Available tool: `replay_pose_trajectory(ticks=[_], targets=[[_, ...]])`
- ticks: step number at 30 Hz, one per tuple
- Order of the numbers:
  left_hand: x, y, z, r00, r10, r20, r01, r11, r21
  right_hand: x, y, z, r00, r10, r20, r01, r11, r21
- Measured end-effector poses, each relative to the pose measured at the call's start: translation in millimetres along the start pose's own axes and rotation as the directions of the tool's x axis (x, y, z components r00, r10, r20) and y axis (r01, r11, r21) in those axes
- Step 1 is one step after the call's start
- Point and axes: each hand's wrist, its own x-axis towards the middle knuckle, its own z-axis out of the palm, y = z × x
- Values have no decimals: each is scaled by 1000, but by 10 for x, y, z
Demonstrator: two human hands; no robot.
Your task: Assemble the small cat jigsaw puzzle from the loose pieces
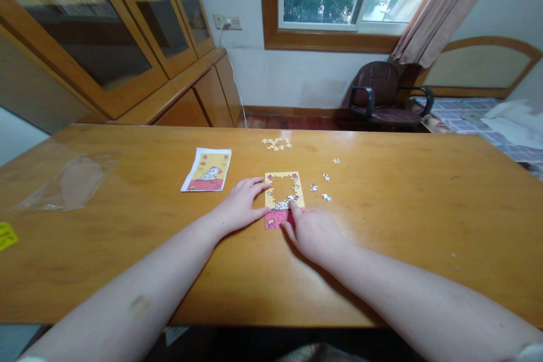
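A partly assembled jigsaw puzzle (pixel 283 219) lies on the wooden table, its yellow border and pink lower part joined around a gap in the middle. My left hand (pixel 241 203) rests along its left edge, thumb and fingers spread, fingertips touching the border. With the index finger stretched out, my right hand (pixel 318 235) touches a white puzzle piece (pixel 291 197) at the lower right of the gap. Its thumb lies apart on the pink part, and the other fingers are curled under, partly hidden. Right of the puzzle are several loose pieces (pixel 326 197).
A pile of yellow pieces (pixel 277 145) lies near the table's far edge. To the left are a printed reference picture (pixel 207 171) and a clear plastic bag (pixel 76 181). A yellow sticker (pixel 7 236) marks the left side. Beyond the table stands a brown armchair (pixel 379 87).
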Motion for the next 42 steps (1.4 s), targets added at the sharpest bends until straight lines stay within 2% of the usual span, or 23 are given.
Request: replay_pose_trajectory(ticks=[8, 14, 27, 36, 42], targets=[[6, 11, -9, 1000, -4, -1, 4, 1000, -14, 11, 0, -14, 999, 14, 43, -15, 1000, 15], [1, 4, -2, 1000, -4, 4, 4, 1000, -13, 14, 24, -26, 1000, 4, -5, -4, 1000, 14], [4, -29, 25, 1000, 17, -10, -17, 1000, -5, 27, 39, -37, 1000, 15, 19, -15, 1000, 11], [9, -10, 5, 1000, 9, -3, -9, 1000, -5, 67, 94, 4, 998, 11, -67, -8, 999, 42], [2, -6, 6, 1000, 5, -2, -5, 1000, -3, 88, 117, 26, 998, 0, -67, 2, 1000, 30]])
